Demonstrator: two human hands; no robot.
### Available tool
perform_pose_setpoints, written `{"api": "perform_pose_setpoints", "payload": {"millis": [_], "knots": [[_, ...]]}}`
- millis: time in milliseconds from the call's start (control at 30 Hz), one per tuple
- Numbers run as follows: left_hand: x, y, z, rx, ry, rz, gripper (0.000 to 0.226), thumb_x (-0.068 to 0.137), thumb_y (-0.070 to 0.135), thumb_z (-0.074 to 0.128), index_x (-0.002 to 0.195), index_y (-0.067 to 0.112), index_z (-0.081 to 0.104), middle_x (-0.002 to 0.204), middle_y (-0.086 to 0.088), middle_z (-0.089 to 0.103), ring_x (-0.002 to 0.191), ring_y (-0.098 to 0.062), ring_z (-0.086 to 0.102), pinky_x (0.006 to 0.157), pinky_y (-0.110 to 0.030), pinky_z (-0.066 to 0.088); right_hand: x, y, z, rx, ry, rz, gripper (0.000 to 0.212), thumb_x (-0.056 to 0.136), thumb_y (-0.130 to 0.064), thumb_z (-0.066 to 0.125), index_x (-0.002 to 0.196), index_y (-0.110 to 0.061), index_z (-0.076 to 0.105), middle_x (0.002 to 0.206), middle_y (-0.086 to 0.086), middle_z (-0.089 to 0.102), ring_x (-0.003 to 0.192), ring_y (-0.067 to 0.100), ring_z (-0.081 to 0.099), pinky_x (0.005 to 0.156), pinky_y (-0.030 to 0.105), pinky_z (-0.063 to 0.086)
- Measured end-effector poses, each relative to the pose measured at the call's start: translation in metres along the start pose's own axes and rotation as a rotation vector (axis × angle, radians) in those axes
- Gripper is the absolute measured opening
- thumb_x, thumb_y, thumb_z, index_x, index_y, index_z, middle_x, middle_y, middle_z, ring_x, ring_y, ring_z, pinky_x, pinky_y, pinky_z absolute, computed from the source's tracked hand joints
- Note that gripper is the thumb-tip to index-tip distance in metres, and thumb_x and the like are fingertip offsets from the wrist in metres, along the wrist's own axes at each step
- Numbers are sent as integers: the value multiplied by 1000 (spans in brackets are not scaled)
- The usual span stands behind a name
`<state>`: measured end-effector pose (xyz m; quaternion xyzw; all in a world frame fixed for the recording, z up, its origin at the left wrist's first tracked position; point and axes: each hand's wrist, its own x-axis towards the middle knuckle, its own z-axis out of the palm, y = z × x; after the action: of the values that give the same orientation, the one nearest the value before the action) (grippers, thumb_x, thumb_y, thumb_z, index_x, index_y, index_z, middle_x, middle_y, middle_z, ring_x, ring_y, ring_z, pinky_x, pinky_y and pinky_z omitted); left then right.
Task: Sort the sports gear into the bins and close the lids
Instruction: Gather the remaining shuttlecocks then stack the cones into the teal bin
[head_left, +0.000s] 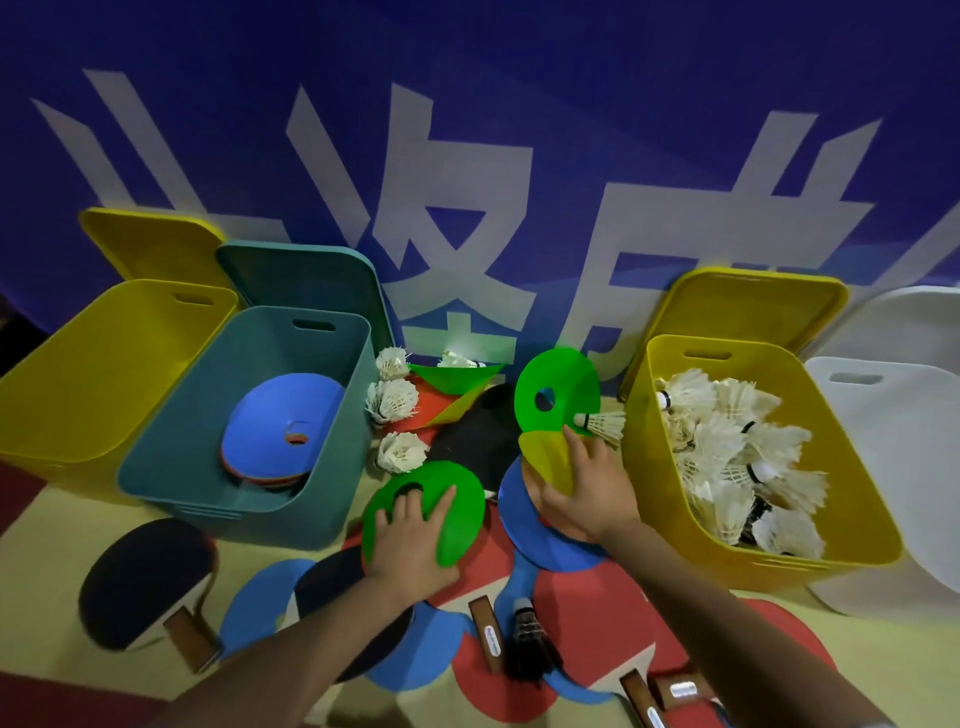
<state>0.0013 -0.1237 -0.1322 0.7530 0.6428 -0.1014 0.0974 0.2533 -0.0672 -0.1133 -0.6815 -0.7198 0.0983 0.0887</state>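
— What have your hands got?

— My left hand (413, 540) lies spread over a green disc (423, 512) in the pile, fingers curled over its far edge, holding it. My right hand (587, 483) pinches a yellow disc (548, 460), with an upright green disc (558, 395) and a blue disc (540, 525) touching it.

— Where is that from the teal bin (249, 415)?

— Just right of it, on the floor. The left hand's green disc sits off the bin's near right corner; the right hand is farther right, between the teal bin and the yellow bin (748, 467) full of shuttlecocks (737, 457).

— What's in the teal bin?

— A stack of flat discs, a blue one (283, 415) on top. Its lid (306, 280) stands open behind it.

— And around it?

— Another yellow bin (98, 374) touches its left side, lid up. Loose shuttlecocks (392, 400) lie by its right wall. A black paddle (148, 582) rests in front of it, red paddles (592, 608) farther right. A white bin (904, 447) stands beyond the shuttlecock bin.
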Motion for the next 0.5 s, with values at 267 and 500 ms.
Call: {"api": "perform_pose_setpoints", "payload": {"millis": [267, 500], "knots": [[14, -22, -78, -551, 507, 40, 43, 101, 28, 31, 141, 21, 42, 128, -6, 58, 108, -21, 59, 80, -32, 49, 34, -9, -68, -99, 170, -21, 41, 100, -26, 36, 139, -19, 42, 126, 8, 60, 94, 31, 64, 68, 35, 49], [47, -71, -136, -790, 706, -55, 47, 98, 10, 44, 141, 28, 43, 84, -14, 67, 64, -28, 57, 55, -40, 44, 59, -35, -116, 288, 418, 85, 50, 95, -12, 46, 144, -22, 39, 91, 15, 68, 69, 36, 60, 54, 36, 40]]}}
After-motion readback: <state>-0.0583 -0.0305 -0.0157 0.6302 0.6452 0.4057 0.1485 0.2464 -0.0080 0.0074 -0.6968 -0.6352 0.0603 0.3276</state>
